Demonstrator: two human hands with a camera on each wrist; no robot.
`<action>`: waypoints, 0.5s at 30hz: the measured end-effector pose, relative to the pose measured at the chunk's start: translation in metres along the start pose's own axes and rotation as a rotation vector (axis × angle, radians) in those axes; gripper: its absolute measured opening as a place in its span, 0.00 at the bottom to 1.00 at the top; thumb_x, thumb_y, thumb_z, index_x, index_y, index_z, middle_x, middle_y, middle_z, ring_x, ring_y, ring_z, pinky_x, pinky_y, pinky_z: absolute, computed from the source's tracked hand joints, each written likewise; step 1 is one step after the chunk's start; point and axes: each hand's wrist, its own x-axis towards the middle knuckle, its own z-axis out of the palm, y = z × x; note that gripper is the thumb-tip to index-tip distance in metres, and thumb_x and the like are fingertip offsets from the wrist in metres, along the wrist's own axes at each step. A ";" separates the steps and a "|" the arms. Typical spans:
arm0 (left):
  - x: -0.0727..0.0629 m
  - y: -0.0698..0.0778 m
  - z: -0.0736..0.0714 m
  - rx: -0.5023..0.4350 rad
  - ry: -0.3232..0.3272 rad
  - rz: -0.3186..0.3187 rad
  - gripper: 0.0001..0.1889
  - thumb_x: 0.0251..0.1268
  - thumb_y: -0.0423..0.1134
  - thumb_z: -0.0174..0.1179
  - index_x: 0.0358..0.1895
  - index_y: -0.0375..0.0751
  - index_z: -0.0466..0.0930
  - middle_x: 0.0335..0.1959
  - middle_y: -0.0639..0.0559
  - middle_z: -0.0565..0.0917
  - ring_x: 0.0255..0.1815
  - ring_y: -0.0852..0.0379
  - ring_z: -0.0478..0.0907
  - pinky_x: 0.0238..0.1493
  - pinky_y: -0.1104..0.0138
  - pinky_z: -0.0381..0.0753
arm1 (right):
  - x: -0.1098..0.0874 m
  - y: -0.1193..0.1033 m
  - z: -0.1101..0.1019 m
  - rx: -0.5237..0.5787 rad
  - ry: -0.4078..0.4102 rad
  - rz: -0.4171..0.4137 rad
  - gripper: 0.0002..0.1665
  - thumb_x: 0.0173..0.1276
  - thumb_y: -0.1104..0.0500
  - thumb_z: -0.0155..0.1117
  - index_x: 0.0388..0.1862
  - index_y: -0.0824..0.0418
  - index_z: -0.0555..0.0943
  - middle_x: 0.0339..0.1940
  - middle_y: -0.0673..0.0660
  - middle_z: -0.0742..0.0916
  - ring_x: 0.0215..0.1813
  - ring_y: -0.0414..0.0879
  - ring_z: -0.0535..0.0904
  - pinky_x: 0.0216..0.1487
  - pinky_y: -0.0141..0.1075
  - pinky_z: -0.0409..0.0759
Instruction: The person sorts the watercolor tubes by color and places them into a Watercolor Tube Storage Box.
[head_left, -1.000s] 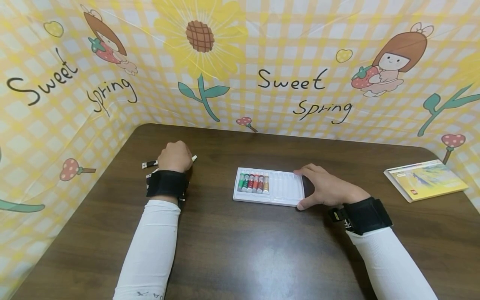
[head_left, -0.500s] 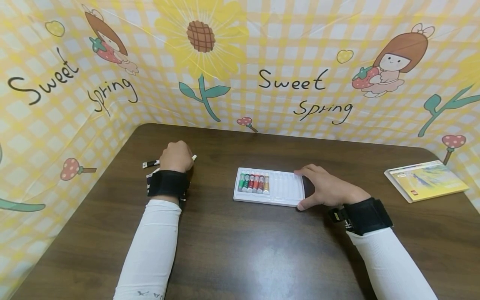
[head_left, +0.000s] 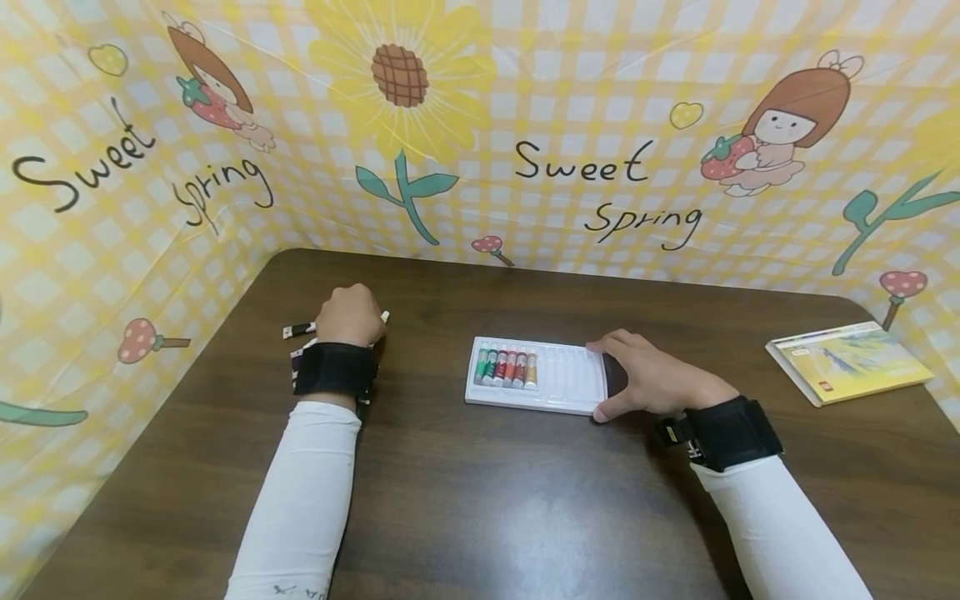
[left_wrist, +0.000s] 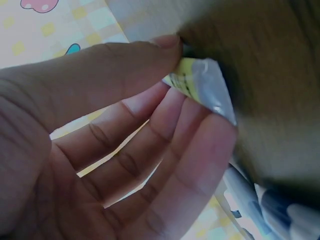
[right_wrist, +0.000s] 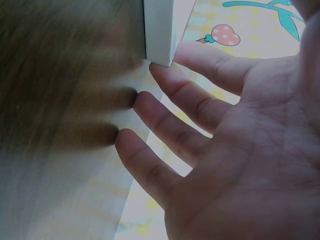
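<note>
Only the left wrist view shows the left hand [head_left: 350,315] pinching a yellow-labelled tube [left_wrist: 202,85]; the right hand [head_left: 660,375] grips a white tray [head_left: 572,377] on the table [head_left: 442,492], six paint tubes [head_left: 501,367] in its left half.

Yellow-checked cartoon sheeting [head_left: 555,92] behind and beside a brown table [head_left: 442,508] makes this a screened-off nook.

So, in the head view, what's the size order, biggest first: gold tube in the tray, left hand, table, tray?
1. Table, easily largest
2. Tray
3. Left hand, clearly smaller than the tray
4. Gold tube, smallest
</note>
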 end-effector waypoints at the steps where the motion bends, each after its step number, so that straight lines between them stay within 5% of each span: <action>1: -0.001 0.000 0.000 -0.002 0.009 0.007 0.03 0.53 0.34 0.66 0.26 0.42 0.88 0.45 0.28 0.87 0.40 0.30 0.85 0.32 0.44 0.83 | 0.000 0.000 0.000 0.001 0.001 0.001 0.60 0.57 0.43 0.84 0.81 0.63 0.65 0.79 0.68 0.69 0.75 0.63 0.65 0.75 0.65 0.68; 5: -0.034 0.026 -0.023 -0.004 0.014 -0.009 0.05 0.56 0.32 0.64 0.32 0.37 0.89 0.48 0.26 0.87 0.45 0.28 0.85 0.41 0.42 0.85 | -0.001 0.000 0.000 -0.007 0.003 -0.008 0.60 0.57 0.42 0.84 0.81 0.64 0.65 0.78 0.69 0.69 0.75 0.64 0.66 0.75 0.64 0.68; 15: -0.037 0.030 -0.023 -0.021 0.036 0.004 0.09 0.57 0.32 0.66 0.39 0.39 0.92 0.50 0.27 0.88 0.50 0.25 0.85 0.48 0.39 0.85 | 0.000 0.000 0.000 -0.027 0.011 -0.017 0.60 0.57 0.42 0.84 0.81 0.64 0.65 0.78 0.68 0.70 0.75 0.63 0.66 0.75 0.63 0.69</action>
